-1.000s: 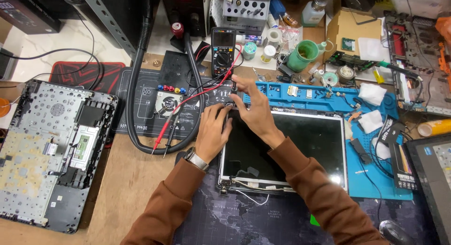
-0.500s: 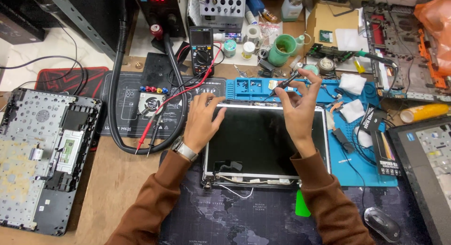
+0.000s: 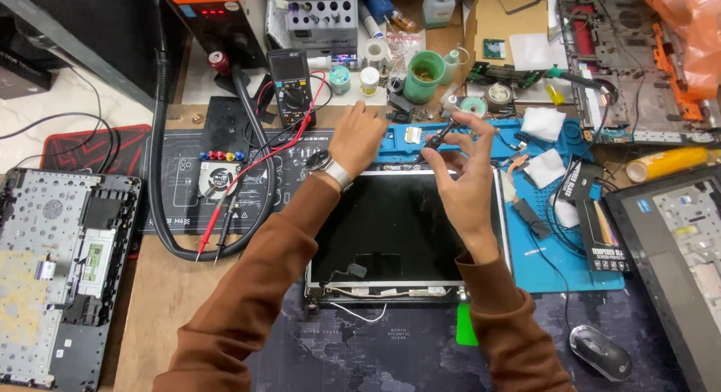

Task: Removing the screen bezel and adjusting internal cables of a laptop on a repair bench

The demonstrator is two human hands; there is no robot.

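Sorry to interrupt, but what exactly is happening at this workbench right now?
A person in brown sleeves is working over a bare laptop screen panel lying flat on the bench. The right hand holds a small dark screwdriver raised above the panel's top edge. The left hand, with a wristwatch, reaches past that edge toward the blue tool mat. A multimeter and a mouse lie nearby.
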